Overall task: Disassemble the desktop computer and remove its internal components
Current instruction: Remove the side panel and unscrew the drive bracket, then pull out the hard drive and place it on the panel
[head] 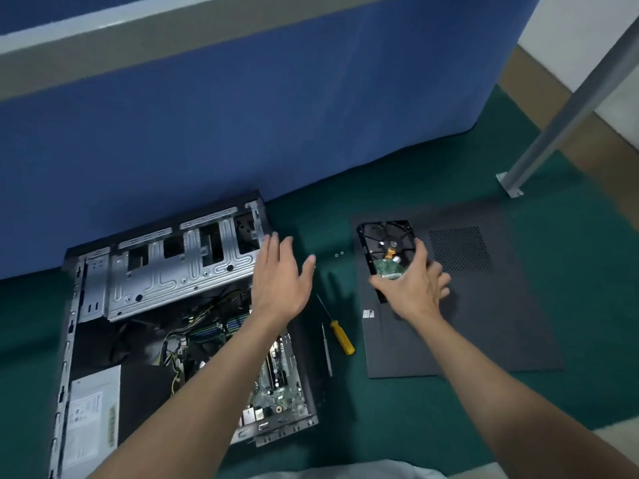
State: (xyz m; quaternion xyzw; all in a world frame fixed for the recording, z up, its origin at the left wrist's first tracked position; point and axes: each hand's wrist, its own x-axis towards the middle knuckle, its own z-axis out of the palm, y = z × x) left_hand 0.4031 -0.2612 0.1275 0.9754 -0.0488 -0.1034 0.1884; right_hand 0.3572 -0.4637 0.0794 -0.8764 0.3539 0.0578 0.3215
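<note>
Head view: right of the open grey steel computer case (179, 267), the right hand (415, 288) grasps a black hard drive (387, 243) lying lengthwise away; the left hand (280, 281), released, hovers nearer the case.

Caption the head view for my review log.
Right hand grips a hard drive over the detached side panel; left hand hovers open over the opened case.

Green carpet (594, 299), perhaps — blue partition (242, 115) behind.

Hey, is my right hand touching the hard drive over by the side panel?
Touching. The head view shows the right hand with thumb and fingers curled around the near end of the hard drive, above the black side panel.
</note>
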